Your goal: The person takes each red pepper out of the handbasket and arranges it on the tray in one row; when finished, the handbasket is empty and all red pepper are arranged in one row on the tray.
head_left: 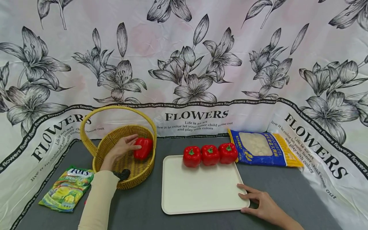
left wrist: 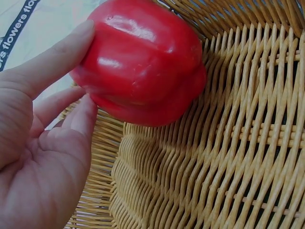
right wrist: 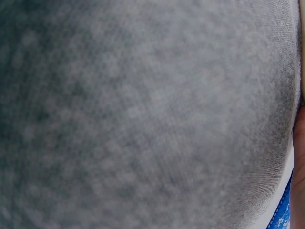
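My left hand reaches into a yellow wicker basket and pinches a red bell pepper near the far right side of the bowl. In the left wrist view the thumb lies along one side of the pepper, with the other fingers at its lower end and woven wall beyond. My right hand grips the near right corner of a cream tray, fingertips over its rim and thumb at the corner. Three red bell peppers stand in a row along the tray's far edge, green stems up.
Behind the tray's right side lies a blue and yellow pasta bag. A green FOX'S candy bag lies left of the basket. The basket's tall handle arches over it. A floral cloth hangs behind the grey table.
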`<control>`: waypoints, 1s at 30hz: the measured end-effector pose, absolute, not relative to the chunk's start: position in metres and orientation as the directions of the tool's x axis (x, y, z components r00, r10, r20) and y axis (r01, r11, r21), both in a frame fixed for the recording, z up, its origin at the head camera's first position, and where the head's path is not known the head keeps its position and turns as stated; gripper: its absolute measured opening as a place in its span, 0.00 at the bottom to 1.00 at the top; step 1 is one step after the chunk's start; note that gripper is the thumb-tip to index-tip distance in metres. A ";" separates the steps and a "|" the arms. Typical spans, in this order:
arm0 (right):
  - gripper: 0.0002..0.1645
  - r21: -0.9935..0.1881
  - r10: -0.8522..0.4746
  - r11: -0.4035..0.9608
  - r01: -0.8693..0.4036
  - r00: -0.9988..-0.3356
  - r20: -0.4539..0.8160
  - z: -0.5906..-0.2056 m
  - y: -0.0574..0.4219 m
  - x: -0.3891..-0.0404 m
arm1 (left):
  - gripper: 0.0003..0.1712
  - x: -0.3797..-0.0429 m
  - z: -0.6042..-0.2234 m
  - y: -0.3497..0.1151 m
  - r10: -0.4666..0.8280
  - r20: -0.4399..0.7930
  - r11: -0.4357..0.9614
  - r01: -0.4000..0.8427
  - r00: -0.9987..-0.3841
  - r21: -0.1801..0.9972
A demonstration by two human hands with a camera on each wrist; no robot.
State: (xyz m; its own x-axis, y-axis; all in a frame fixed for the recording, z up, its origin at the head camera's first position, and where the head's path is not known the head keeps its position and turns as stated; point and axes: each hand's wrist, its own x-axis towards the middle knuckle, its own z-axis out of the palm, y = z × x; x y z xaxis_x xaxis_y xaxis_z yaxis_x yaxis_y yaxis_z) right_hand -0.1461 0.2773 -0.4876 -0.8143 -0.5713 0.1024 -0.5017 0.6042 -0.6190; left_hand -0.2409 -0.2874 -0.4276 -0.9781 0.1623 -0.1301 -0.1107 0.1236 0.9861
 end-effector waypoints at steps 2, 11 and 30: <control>0.28 -0.617 -0.573 0.604 -0.504 -0.813 0.103 -0.487 0.277 -0.146 | 0.43 -0.241 -0.428 -0.288 0.165 -0.142 0.128 -0.121 -0.976 0.984; 0.28 -0.614 -0.582 0.596 -0.517 -0.805 0.114 -0.488 0.276 -0.146 | 0.44 -0.237 -0.430 -0.292 0.173 -0.152 0.144 -0.128 -0.973 0.981; 0.28 -0.595 -0.580 0.610 -0.524 -0.806 0.116 -0.487 0.276 -0.145 | 0.39 -0.234 -0.421 -0.286 0.188 -0.144 0.207 -0.104 -0.972 0.973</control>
State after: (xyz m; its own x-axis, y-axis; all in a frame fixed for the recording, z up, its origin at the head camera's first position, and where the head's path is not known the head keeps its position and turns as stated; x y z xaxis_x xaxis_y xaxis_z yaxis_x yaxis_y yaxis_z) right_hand -0.1454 0.2762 -0.4869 -0.8062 -0.5801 0.1162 -0.5243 0.6096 -0.5945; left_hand -0.2336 -0.2855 -0.4215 -0.9715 0.1880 -0.1443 -0.1045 0.2068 0.9728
